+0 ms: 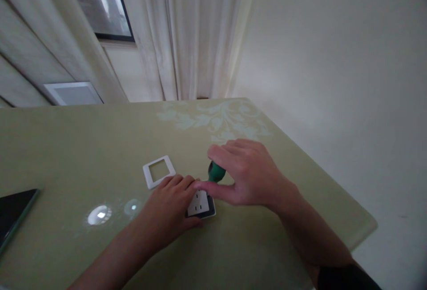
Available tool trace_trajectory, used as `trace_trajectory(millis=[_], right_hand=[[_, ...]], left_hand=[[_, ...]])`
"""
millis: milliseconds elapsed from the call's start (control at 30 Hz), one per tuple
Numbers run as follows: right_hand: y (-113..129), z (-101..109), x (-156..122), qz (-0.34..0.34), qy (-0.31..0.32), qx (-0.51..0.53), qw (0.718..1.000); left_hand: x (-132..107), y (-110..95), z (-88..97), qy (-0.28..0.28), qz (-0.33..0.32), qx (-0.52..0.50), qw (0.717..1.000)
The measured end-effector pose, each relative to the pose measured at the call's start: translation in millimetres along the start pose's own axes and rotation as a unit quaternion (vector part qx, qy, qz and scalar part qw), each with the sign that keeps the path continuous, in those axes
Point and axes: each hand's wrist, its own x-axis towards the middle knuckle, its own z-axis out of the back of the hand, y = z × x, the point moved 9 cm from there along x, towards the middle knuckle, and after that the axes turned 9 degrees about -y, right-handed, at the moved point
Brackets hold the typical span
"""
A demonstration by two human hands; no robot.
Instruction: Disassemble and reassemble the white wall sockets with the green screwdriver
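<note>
A wall socket (199,204) with a white face and a dark surround lies on the table. My left hand (176,201) grips it from the left, fingers along its far edge and thumb at its near edge. Above the socket's far right corner, my right hand (245,172) is closed around a screwdriver with a green handle (216,172). The screwdriver's tip is hidden, so I cannot tell what it touches. My right thumb reaches left, close to my left fingertips. Just beyond my left hand lies a white square cover frame (146,175), flat on the table.
The pale green table (100,147) has a floral pattern near its far edge. A dark flat device (15,212) lies at the left. Curtains (200,27) hang behind the table, and a white wall (350,81) runs along its right side.
</note>
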Motion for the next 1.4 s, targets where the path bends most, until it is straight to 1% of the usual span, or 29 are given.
trace_trajectory(millis=[33, 67, 133, 167, 200, 233, 333, 367, 500, 533, 600, 633, 700, 767, 833, 900, 967, 1000, 1067, 1133, 1167, 1300, 1400], right_hand=[[-2.4, 0.9, -0.5, -0.008, -0.002, -0.003, 1.0], [-1.7, 0.1, -1.2, -0.003, 0.007, 0.019, 1.0], [5.9, -2.6, -3.2, 0.032, 0.037, 0.101, 0.994], [9.2, -3.0, -4.2, 0.046, 0.048, 0.131, 0.989], [9.7, -2.8, -4.6, 0.048, 0.05, 0.138, 0.988], [6.6, -2.5, -4.2, 0.035, 0.045, 0.12, 0.991], [-9.5, -0.6, -2.9, -0.032, 0.019, 0.019, 0.999], [-10.7, -1.1, -2.7, -0.037, 0.02, 0.011, 0.999], [2.7, -6.0, -3.2, 0.02, 0.053, 0.09, 0.994], [0.9, -6.3, -3.1, 0.01, 0.054, 0.082, 0.995], [-9.8, -4.5, -2.8, -0.04, 0.04, 0.03, 0.998], [-12.6, -3.9, -2.7, -0.052, 0.037, 0.016, 0.998], [-9.2, -3.8, -2.0, -0.037, 0.038, 0.041, 0.998], [0.1, -4.5, -1.5, 0.002, 0.047, 0.097, 0.994], [4.7, -5.3, -1.4, 0.017, 0.05, 0.127, 0.99], [4.8, -6.6, -1.3, 0.016, 0.042, 0.122, 0.992], [4.1, -8.4, -1.5, 0.015, 0.032, 0.115, 0.993], [3.8, -9.4, -1.6, 0.015, 0.028, 0.117, 0.993], [3.4, -11.1, -1.6, 0.012, 0.023, 0.134, 0.991], [2.7, -11.7, -1.0, 0.008, 0.015, 0.153, 0.988], [1.8, -11.9, -0.5, 0.005, 0.011, 0.156, 0.988], [-2.6, -14.0, 1.1, -0.009, 0.003, 0.155, 0.988], [-1.5, -14.4, 1.3, -0.001, -0.003, 0.163, 0.987]], left_hand=[[0.1, 0.9, 0.5, -0.002, 0.002, 0.002, 1.0], [0.1, 1.3, 0.7, -0.003, 0.003, 0.003, 1.0], [0.0, 1.9, 0.2, -0.003, 0.005, 0.002, 1.0], [-0.1, 2.2, -0.3, -0.002, 0.006, 0.0, 1.0], [-0.3, 2.5, -1.0, -0.001, 0.007, -0.001, 1.0], [-0.4, 2.9, -1.6, -0.001, 0.006, -0.001, 1.0], [-0.5, 3.2, -1.4, -0.009, 0.0, 0.004, 1.0], [-0.5, 3.2, -1.0, -0.012, -0.001, 0.007, 1.0], [-1.3, 3.8, -0.7, -0.005, 0.011, 0.014, 1.0], [-1.6, 3.9, -0.4, -0.005, 0.014, 0.014, 1.0], [-2.0, 4.5, 1.2, -0.016, 0.014, 0.013, 1.0], [-2.0, 5.3, 1.9, -0.022, 0.013, 0.013, 1.0], [-1.6, 7.4, 3.1, -0.035, 0.011, 0.006, 0.999], [-0.1, 7.9, 6.4, -0.057, 0.003, -0.022, 0.998], [2.0, 4.7, 13.6, -0.092, -0.013, -0.09, 0.992], [4.3, -0.2, 21.2, -0.126, -0.028, -0.194, 0.972], [7.2, -4.2, 24.5, -0.143, -0.032, -0.29, 0.946], [8.9, -5.3, 25.0, -0.15, -0.029, -0.322, 0.934], [11.9, -4.8, 25.7, -0.173, -0.019, -0.354, 0.919], [14.0, -1.7, 25.1, -0.188, -0.003, -0.364, 0.912], [14.7, -0.3, 23.7, -0.184, 0.003, -0.367, 0.912], [14.2, 1.6, 17.2, -0.126, 0.005, -0.378, 0.917], [13.8, 6.2, 17.5, -0.126, 0.01, -0.381, 0.916]])
